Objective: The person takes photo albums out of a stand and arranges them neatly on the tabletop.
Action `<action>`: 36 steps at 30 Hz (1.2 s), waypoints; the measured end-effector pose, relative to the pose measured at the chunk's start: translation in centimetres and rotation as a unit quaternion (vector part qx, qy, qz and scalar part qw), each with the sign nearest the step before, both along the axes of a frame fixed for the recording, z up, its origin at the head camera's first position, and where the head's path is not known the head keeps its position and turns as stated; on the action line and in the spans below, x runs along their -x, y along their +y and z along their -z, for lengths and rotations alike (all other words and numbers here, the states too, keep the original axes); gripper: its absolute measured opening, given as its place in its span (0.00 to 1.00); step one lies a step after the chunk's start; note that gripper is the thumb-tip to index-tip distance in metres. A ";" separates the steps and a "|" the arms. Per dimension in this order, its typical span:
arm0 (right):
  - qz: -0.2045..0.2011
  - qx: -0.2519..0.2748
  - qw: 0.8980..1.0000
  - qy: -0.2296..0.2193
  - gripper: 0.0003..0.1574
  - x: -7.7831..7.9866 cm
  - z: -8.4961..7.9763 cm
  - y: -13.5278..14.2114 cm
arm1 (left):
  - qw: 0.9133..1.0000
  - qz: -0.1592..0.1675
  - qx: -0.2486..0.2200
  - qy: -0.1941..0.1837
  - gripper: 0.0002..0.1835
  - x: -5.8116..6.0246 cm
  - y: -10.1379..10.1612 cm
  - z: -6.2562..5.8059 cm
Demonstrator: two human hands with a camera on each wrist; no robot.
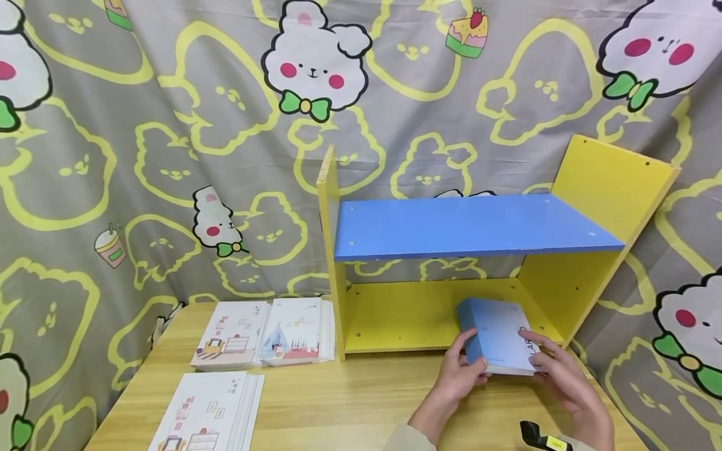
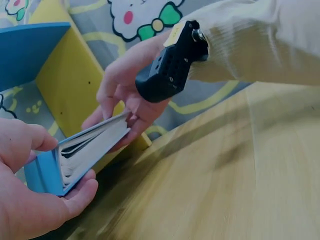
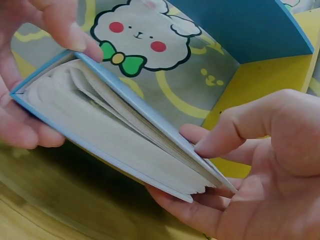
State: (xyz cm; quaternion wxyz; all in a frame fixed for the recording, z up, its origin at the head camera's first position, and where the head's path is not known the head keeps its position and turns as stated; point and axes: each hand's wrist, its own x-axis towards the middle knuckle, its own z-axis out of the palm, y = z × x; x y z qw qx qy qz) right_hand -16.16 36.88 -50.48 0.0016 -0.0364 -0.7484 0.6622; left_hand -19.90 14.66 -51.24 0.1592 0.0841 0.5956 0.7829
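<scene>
Both hands hold a thick light-blue hardcover book (image 1: 499, 335) at the front of the shelf's lower board. My left hand (image 1: 455, 369) grips it by the spine side, thumb on one cover and fingers beneath, as the left wrist view shows. On the opposite side my right hand (image 1: 566, 376) pinches the open edge between thumb and fingers. In the right wrist view the book (image 3: 115, 125) is tilted, its white pages slightly fanned between the covers. The yellow shelf (image 1: 395, 316) with a blue middle board (image 1: 474, 225) stands right behind it.
On the wooden table (image 1: 327, 407), left of the shelf, lie white illustrated books: one stack (image 1: 231, 335), another (image 1: 296, 329) against the shelf's side panel, and a third (image 1: 203, 413) nearer the front. A patterned curtain (image 1: 225, 156) hangs behind. A black wrist camera (image 2: 170, 65) sits on the right wrist.
</scene>
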 end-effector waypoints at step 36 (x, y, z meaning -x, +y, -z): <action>-0.137 0.010 0.988 0.073 0.38 -1.3 -2.0 0.1 | 0.994 0.070 0.019 0.081 0.36 -0.4 -4.1 -1.5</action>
